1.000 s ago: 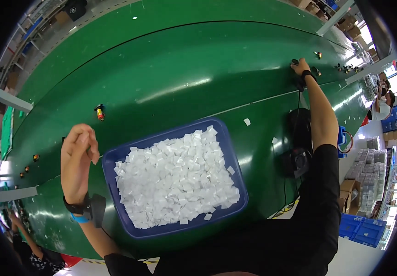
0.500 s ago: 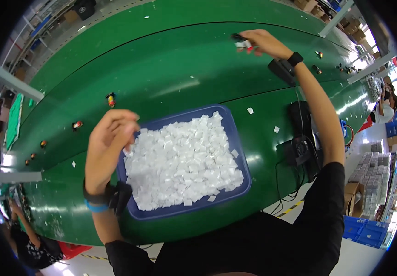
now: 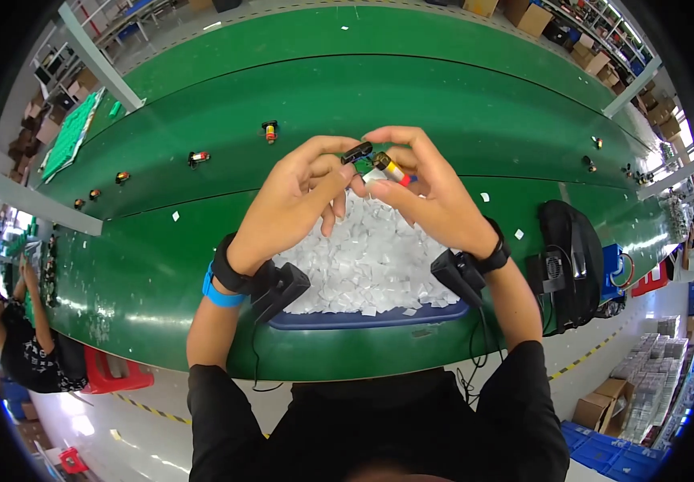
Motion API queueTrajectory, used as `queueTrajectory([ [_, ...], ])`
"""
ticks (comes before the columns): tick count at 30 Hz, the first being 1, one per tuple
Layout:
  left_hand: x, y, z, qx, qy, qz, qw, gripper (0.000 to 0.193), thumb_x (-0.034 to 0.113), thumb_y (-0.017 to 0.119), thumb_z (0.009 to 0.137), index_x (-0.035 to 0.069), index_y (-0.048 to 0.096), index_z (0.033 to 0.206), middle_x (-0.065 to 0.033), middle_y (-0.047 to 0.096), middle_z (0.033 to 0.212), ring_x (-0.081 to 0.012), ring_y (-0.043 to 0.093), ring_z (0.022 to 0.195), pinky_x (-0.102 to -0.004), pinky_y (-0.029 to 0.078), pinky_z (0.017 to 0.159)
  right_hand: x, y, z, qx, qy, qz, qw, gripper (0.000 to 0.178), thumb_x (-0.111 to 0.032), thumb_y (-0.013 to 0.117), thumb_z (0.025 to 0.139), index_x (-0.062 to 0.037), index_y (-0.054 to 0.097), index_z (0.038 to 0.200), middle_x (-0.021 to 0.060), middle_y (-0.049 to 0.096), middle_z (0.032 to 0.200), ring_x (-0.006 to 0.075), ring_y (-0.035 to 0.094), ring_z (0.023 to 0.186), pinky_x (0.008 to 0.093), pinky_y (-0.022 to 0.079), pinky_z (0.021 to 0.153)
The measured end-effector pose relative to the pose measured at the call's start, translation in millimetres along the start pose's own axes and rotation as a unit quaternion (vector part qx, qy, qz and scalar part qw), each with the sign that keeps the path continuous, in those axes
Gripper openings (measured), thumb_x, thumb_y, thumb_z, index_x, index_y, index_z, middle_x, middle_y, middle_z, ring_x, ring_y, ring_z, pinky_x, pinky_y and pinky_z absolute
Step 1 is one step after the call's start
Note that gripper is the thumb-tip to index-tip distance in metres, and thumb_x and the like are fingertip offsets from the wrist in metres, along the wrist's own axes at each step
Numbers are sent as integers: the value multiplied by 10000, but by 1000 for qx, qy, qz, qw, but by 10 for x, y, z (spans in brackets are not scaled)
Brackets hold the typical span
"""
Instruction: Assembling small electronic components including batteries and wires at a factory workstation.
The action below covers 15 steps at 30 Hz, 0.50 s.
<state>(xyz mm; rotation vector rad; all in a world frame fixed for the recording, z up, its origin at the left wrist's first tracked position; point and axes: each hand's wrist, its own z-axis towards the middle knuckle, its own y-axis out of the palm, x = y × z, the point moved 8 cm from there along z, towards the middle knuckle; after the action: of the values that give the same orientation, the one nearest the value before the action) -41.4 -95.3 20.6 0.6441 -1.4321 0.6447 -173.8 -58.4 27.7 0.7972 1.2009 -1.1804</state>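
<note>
From where I stand, both hands meet out in front of the body, over the far part of the blue tray [image 3: 363, 320]. The left hand [image 3: 286, 201] has its thumb and fingers pinched on a black piece [image 3: 356, 153]; the right hand [image 3: 437, 197] grips a cylinder [image 3: 393, 169], banded black, yellow and red.

The cylinder lies just to the right of the black piece, nearer the right hand, with its long axis slanting: black end up and toward the left hand, red end down toward the right palm. The black piece tilts the other way, its upper end leaning toward the right hand. Between the two is a bit of green and something white, perhaps a white square, though the fingers crowd it and I couldn't swear to it. Whether wires join the piece to the cylinder is also hard to make out.

Loose white squares [image 3: 355, 269] fill the tray, which sits on the body side of the held things. The hands and wrists cover its far rim and much of its sides. Beyond the left hand, a similar part [image 3: 270, 132] stands on the green tabletop [image 3: 138, 293], with more strung out leftward, the farthest too small to read. A black bag [image 3: 578, 257] lies off to the right.
</note>
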Motion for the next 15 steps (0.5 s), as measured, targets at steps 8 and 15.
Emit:
queueTrajectory([
  [8, 41, 230, -29, 14, 56, 2, 998, 402, 100, 555, 970, 0, 443, 1342, -117, 657, 917, -122, 606, 742, -245, 519, 582, -11, -306, -84, 152, -16, -27, 988, 369, -34, 666, 881, -17, 508, 1214, 57, 618, 1012, 67, 585, 748, 198, 472, 491],
  [15, -10, 223, 9, -47, 75, 92, 992, 460, 130, 638, 933, 8, 435, 1327, -88, 643, 897, -122, 613, 772, -249, 532, 621, -92, -397, -105, 102, -12, -42, 994, 300, -35, 715, 845, -8, 569, 1106, 67, 627, 1048, 96, 620, 834, 206, 512, 564],
])
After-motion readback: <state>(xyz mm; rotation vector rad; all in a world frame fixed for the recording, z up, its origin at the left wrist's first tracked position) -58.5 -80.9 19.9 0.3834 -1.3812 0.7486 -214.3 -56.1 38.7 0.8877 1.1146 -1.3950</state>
